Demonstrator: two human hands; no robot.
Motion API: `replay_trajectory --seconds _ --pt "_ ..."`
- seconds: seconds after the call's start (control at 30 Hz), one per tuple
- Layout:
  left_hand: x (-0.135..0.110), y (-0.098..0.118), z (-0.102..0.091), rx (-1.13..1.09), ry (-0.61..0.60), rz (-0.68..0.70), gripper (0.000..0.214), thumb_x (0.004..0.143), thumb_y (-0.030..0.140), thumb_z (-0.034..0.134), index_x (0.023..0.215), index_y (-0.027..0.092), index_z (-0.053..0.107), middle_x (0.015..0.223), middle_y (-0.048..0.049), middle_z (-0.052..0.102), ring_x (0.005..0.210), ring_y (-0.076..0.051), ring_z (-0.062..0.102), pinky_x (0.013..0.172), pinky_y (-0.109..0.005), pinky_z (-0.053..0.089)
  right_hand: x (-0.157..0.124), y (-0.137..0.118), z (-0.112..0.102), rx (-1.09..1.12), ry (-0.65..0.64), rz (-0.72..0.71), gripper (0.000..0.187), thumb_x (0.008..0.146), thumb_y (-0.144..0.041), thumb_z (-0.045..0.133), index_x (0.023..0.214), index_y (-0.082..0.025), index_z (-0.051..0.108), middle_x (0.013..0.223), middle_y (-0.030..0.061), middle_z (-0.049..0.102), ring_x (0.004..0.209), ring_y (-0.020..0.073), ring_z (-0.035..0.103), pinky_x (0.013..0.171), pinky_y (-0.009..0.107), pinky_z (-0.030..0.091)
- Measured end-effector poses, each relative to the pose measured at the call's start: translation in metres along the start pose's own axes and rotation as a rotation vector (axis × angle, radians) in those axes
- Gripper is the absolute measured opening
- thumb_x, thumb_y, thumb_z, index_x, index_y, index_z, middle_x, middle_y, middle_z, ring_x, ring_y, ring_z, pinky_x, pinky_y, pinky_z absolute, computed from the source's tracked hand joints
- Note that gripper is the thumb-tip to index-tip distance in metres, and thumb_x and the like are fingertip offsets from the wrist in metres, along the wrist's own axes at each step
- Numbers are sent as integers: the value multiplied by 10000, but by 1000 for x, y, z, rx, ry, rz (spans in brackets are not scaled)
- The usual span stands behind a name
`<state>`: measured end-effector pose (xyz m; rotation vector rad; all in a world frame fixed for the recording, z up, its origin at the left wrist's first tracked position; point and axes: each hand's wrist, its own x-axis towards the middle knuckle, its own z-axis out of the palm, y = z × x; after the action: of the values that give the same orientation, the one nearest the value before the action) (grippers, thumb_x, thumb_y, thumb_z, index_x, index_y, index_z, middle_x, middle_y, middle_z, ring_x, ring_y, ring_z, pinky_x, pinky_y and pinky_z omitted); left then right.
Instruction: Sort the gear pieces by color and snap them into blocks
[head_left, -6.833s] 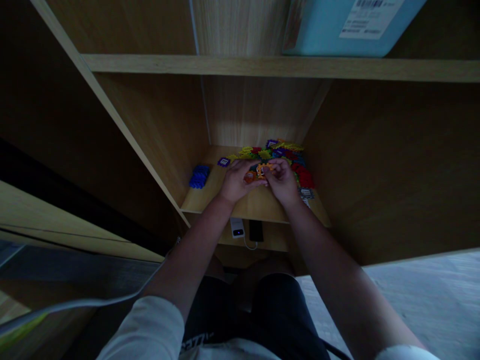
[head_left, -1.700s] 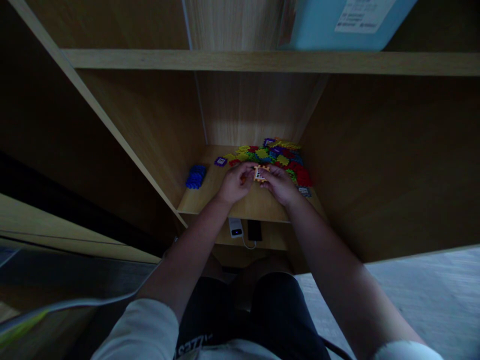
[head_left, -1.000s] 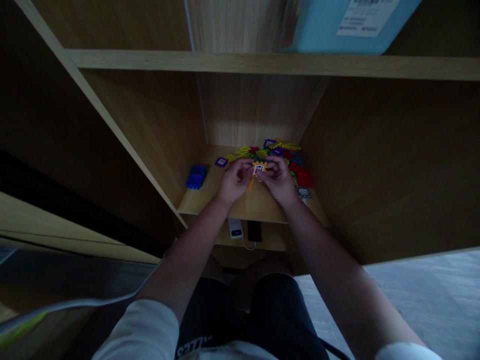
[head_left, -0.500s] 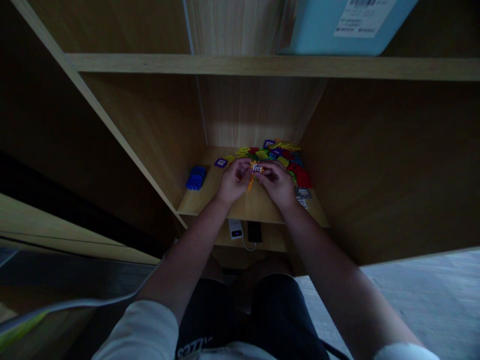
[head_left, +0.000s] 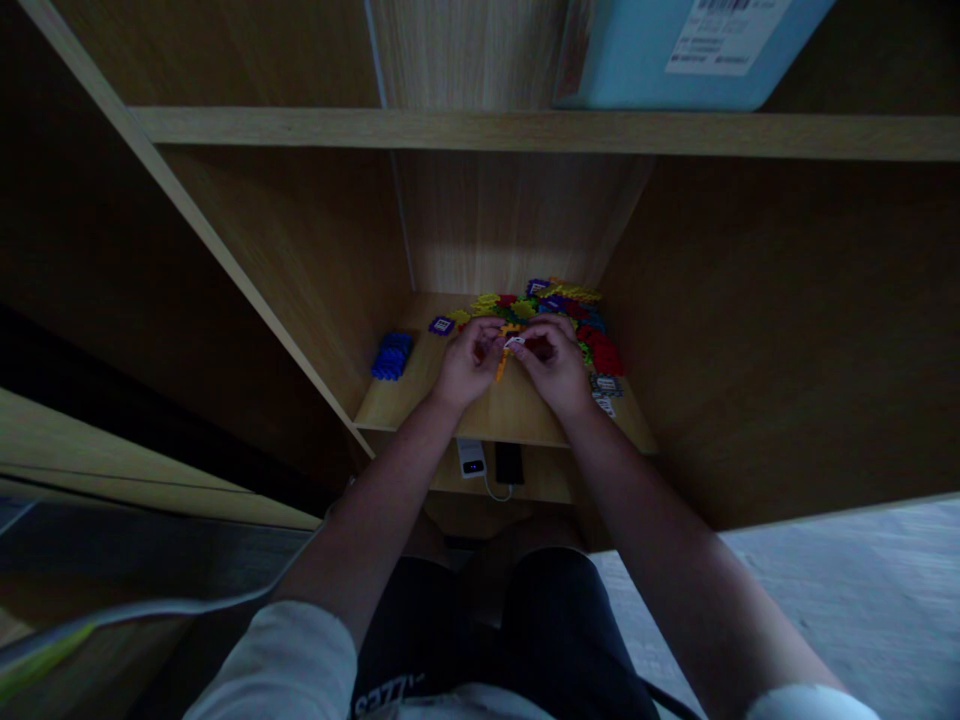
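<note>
My left hand and my right hand meet over a wooden shelf inside a cabinet. Both pinch small orange interlocking plastic pieces, with a white piece between the fingertips. The fingers of both hands are curled closed around them. Just behind the hands lies a pile of coloured plastic pieces in yellow, red, purple and green. The hands hide part of the pile.
A stack of blue pieces sits at the shelf's left edge, a single purple piece near it. Below the shelf lie a white power bank and a black device. A light blue box stands on the upper shelf.
The orange piece held up flat a second ago is now turned edge-on and tucked lower between my fingers. Both hands stay in the same spot.
</note>
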<state>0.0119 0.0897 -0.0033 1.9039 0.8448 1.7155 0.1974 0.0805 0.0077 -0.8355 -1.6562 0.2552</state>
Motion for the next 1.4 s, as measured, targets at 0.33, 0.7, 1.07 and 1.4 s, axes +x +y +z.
replay_trajectory --seconds 0.33,0.7,1.07,1.4 --pt "2 4 -5 135 98 -34 275 1070 429 680 1271 242 667 1069 -70 816 880 -164 780 782 -295 632 -4 8 8 247 66 155 297 1000 -558 760 977 -291 631 1126 49 775 996 234 748 886 411 634" --pt "-1 2 -3 150 -4 43 275 1069 354 668 1306 216 675 1123 -77 827 899 -150 784 850 -293 641 -5 7 10 358 -20 332 411 915 -643 829 1098 -291 722 853 -17 756 654 153 663 624 304 586" --pt "-2 7 -4 175 -44 82 260 1029 294 703 1276 211 714 1119 -82 835 897 -164 785 851 -318 643 -4 9 10 372 -16 355 448 881 -676 852 1035 -287 692 814 -28 760 609 150 677 595 294 583" --pt "-1 4 -3 170 -33 110 250 1037 306 704 1267 210 712 1134 -87 837 932 -174 797 864 -326 643 -4 10 11 410 -9 344 456 861 -666 877 1012 -274 699 790 -36 743 604 139 676 592 283 581"
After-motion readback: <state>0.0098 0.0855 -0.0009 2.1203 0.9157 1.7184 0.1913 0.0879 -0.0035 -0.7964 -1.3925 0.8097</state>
